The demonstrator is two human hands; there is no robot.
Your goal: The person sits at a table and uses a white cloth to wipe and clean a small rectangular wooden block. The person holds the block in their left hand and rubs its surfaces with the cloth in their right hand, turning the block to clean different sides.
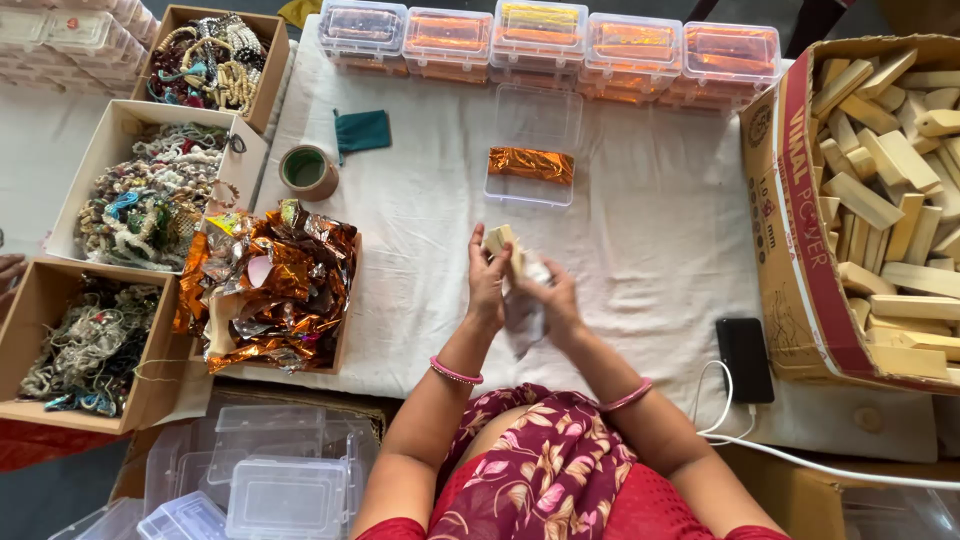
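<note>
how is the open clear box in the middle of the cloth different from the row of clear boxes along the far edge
The open clear box has no lid on; the row of clear boxes is lidded. The open box holds one orange foil piece; the row's boxes look filled. It sits alone; they sit side by side. Both are clear plastic.

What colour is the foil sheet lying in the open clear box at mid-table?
The foil sheet is shiny orange-copper, inside the open clear box. The head view shows it best.

Red-banded cardboard box [800, 240] at right
</note>
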